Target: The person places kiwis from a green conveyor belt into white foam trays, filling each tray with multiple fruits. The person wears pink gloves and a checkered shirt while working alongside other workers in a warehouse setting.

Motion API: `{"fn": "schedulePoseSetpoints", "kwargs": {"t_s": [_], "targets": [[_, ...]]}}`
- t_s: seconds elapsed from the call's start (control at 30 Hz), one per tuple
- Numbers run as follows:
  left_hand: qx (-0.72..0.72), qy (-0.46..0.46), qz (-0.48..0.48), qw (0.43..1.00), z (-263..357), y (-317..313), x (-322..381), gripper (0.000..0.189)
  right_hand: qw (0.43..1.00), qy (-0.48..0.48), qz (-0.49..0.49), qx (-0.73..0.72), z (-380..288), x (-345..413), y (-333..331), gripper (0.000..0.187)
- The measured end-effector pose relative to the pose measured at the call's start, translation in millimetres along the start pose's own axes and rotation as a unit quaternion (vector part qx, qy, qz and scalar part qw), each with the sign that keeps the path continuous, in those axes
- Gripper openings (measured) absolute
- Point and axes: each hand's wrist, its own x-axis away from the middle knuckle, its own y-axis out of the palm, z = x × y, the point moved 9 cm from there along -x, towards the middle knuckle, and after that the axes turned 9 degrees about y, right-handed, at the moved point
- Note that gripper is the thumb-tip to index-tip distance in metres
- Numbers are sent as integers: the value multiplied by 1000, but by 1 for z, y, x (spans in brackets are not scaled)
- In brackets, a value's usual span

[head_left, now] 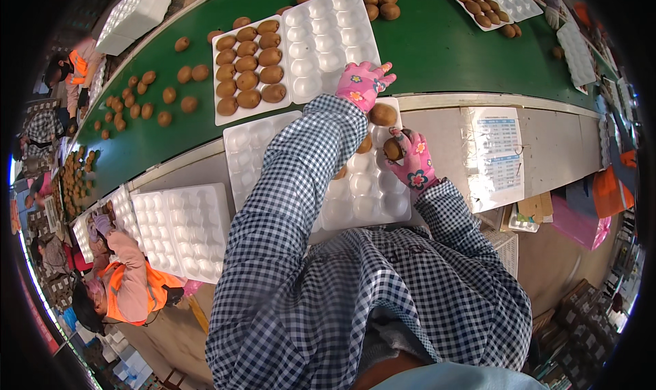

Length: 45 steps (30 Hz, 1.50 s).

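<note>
My right hand, in a pink floral glove, grips a brown kiwifruit over the near white moulded tray. That tray lies in front of my body with many bare hollows. One kiwifruit sits in its far row, and others show partly beside my left sleeve. My left hand, gloved alike, is at the near right corner of an unfilled tray half on the green belt. Its fingers are apart and I see nothing in them. My left forearm covers the middle of the near tray.
A half filled with kiwifruit joins the unfilled one on the green conveyor belt. Loose kiwifruit lie to the left. A printed sheet is on the ledge at right. A co-worker in an orange vest works at left, near another tray.
</note>
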Motion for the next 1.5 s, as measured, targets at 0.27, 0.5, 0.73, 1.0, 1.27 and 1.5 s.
{"fn": "schedulePoseSetpoints", "kwargs": {"t_s": [0.27,0.5,0.73,1.0,1.27,1.5], "targets": [[55,-41,155,986,-2,-78,21,25,998,40,48,10,-30,-11,-17,82],[0,-88,462,882,-27,-180,158,24,1000,8,13,27,-22,-4,-55,75],[78,-68,420,902,-14,-175,131,34,980,23,181,80,18,-196,-93,77],[103,-63,376,919,3,-183,119,30,934,127,-1,333,45,-300,-50,71],[232,-135,408,873,9,-139,163,48,983,98,155,22,164,-211,-52,52],[657,-290,282,637,70,11,232,40,816,297,-23,-495,188,2,-76,50]]}}
